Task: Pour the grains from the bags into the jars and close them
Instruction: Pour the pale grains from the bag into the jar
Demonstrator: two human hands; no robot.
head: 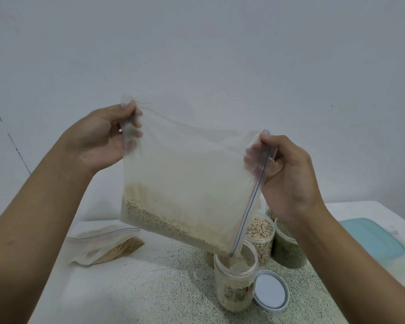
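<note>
While pale grains (173,228) gather at its low corner, just above the open jar (235,279), a thin zip-top bag (185,183) hangs tilted: left hand (101,139) pinches the raised bottom corner, right hand (288,174) pinches the zipper edge. Light, limp, probably slippery — the corners look the surest hold.

Not much else around tbh. The worktop (138,288) is a speckled grey-and-white stone kind of surface, and it looks plain white further back and along the right side. Over on the right there's a pale teal plastic lid (372,242), rounded rectangle, lying flat; can't tell if there's a box under it. Behind is a plain white wall (197,54) with a thin dark line (12,141) on the left.
</note>
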